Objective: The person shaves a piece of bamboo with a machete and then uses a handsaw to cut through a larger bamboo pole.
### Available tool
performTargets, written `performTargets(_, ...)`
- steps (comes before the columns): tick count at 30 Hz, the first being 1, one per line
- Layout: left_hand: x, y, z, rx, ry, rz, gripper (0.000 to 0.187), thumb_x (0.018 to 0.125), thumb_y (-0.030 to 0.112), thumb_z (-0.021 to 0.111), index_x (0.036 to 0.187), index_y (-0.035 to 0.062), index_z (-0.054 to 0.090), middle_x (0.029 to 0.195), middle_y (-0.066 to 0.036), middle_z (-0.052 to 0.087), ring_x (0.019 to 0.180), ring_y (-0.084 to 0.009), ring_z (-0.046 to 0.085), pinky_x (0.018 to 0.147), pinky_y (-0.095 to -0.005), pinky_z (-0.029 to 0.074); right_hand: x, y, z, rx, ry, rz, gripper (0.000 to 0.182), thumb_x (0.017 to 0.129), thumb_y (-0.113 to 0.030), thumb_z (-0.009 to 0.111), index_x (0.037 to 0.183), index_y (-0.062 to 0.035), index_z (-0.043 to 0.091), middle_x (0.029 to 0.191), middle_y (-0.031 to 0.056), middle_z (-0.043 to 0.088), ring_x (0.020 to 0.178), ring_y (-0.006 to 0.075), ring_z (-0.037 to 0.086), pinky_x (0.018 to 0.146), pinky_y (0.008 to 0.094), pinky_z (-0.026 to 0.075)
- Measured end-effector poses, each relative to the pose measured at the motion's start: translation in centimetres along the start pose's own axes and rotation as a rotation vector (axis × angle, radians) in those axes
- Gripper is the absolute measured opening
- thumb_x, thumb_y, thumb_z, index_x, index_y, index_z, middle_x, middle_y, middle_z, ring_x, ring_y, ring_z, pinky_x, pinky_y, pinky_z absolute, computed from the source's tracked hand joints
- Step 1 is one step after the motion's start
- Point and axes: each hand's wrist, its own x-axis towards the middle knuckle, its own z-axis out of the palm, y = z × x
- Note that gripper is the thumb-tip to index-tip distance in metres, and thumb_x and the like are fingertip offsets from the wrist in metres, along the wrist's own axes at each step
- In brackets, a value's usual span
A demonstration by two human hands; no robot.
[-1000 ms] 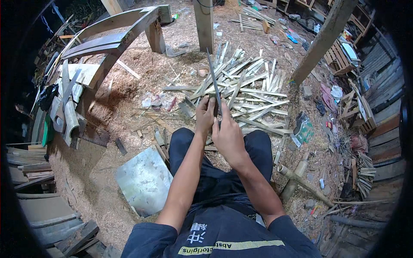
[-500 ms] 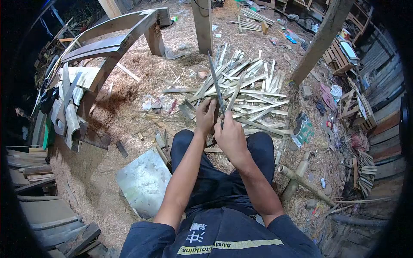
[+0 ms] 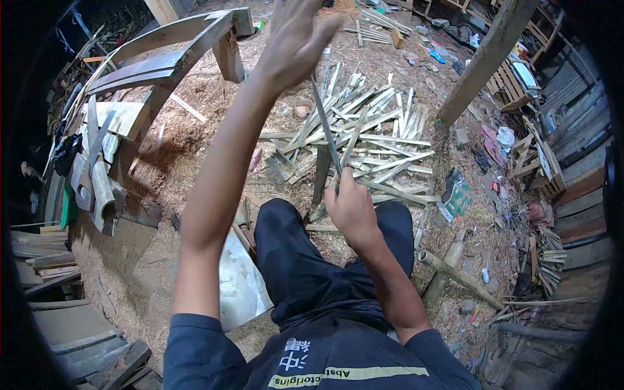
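Observation:
My right hand (image 3: 351, 205) is wrapped round the handle of a machete (image 3: 327, 127), whose long narrow blade slants up and away over the strips. My left hand (image 3: 296, 49) is raised high in front of me, its thumb apart from the other fingers. The fingertips run past the top edge, and nothing shows in that hand. Beside the blade's lower part stands a dark upright piece of wood (image 3: 321, 174), between my knees and the heap. Just beyond lies a loose heap of split strips (image 3: 390, 146), pale and crisscrossed.
A curved wooden frame (image 3: 195, 55) stands at the upper left, with a handsaw (image 3: 91, 140) leaning by it. A metal sheet (image 3: 240, 276) lies by my left leg. A crossed bamboo piece (image 3: 448, 270) lies at right, below a slanting post (image 3: 478, 62).
My left hand has left the dark upright wood near the blade and swung up and forward. My right hand and the machete have hardly moved.

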Motion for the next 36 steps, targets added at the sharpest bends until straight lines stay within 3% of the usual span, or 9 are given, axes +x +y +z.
performTargets(3,4.0,3.6,-0.6,0.304,-0.326,-0.029,0.076,0.106,0.063,0.023,0.162,0.0116,0.023,0.171,-0.016,0.013,0.158,-0.0342,0.000,0.127,-0.0523,0.002,0.2,-0.4,0.2,-0.021,-0.012,0.039,0.023,0.095,-0.017,0.058,0.103,0.0041,0.054,0.072,0.0316,0.064,0.076,0.0529,0.065,0.070,0.0598,0.050)
performTargets(6,-5.1,-3.8,10.0,0.471,-0.346,0.134,0.062,0.109,0.049,0.029,0.162,0.0161,0.026,0.168,-0.018,0.023,0.157,-0.0336,0.015,0.127,-0.0516,0.003,0.0,-0.8,0.0,-0.002,-0.010,0.024,0.024,0.095,-0.017,0.058,0.104,0.0045,0.054,0.073,0.0319,0.064,0.077,0.0537,0.065,0.071,0.0602,0.050)
performTargets(9,-8.0,-4.1,10.3,0.169,-0.869,-0.160,0.070,0.105,0.062,0.004,0.166,0.0261,0.008,0.172,-0.005,0.004,0.159,-0.0259,0.000,0.126,-0.0520,-0.010,0.5,-0.6,0.1,-0.001,-0.021,-0.011,0.023,0.093,-0.013,0.058,0.102,0.0056,0.050,0.076,0.0334,0.065,0.076,0.0538,0.065,0.070,0.0606,0.052)
performTargets(16,3.9,-0.9,5.4,0.112,-0.331,0.267,0.066,0.107,0.059,0.012,0.164,0.0266,0.016,0.172,-0.006,0.007,0.158,-0.0248,0.001,0.127,-0.0516,-0.010,0.7,1.5,-0.1,-0.015,0.016,0.013,0.030,0.095,-0.020,0.060,0.109,0.0050,0.052,0.078,0.0318,0.065,0.080,0.0519,0.066,0.070,0.0577,0.051)
performTargets(19,-1.8,-3.4,11.2,0.536,-0.497,0.180,0.065,0.108,0.058,0.013,0.164,0.0268,0.014,0.171,-0.005,0.008,0.158,-0.0255,0.005,0.128,-0.0516,-0.005,0.8,1.2,0.1,-0.006,-0.032,0.079,0.032,0.095,-0.021,0.059,0.112,0.0049,0.054,0.081,0.0323,0.066,0.082,0.0519,0.066,0.072,0.0577,0.051)
performTargets(20,-6.8,-2.9,13.1,0.423,-1.078,0.069,0.069,0.106,0.061,0.010,0.165,0.0253,0.010,0.171,-0.005,0.006,0.158,-0.0244,0.002,0.127,-0.0525,-0.006,0.5,0.9,0.0,-0.016,-0.085,0.124,0.032,0.095,-0.021,0.059,0.113,0.0052,0.055,0.082,0.0325,0.066,0.083,0.0522,0.066,0.073,0.0580,0.051)
performTargets(21,-10.3,-5.9,14.4,0.098,-1.164,-0.079,0.074,0.104,0.065,0.006,0.165,0.0234,0.007,0.171,-0.004,0.002,0.158,-0.0228,-0.001,0.127,-0.0520,-0.007,0.9,-0.2,-0.9,0.241,-0.247,0.239,0.030,0.094,-0.020,0.060,0.110,0.0051,0.056,0.083,0.0331,0.066,0.084,0.0525,0.066,0.074,0.0590,0.050)
performTargets(34,-0.2,-3.3,6.5,0.170,-0.384,0.137,0.071,0.106,0.060,0.009,0.165,0.0199,0.014,0.169,-0.012,0.022,0.158,-0.0289,0.004,0.128,-0.0505,0.000,-0.6,1.6,1.2,-0.022,-0.107,-0.017,0.033,0.093,-0.015,0.061,0.115,0.0055,0.047,0.070,0.0302,0.064,0.072,0.0504,0.066,0.067,0.0610,0.051)
performTargets(36,-6.1,-3.1,9.9,0.062,-0.826,-0.197,0.071,0.108,0.055,0.011,0.164,0.0109,0.012,0.168,-0.016,0.020,0.159,-0.0275,0.003,0.128,-0.0512,-0.004,-0.7,2.4,1.8,-0.060,-0.101,-0.024,0.032,0.091,-0.015,0.064,0.112,0.0044,0.049,0.070,0.0292,0.064,0.071,0.0507,0.066,0.066,0.0601,0.051)
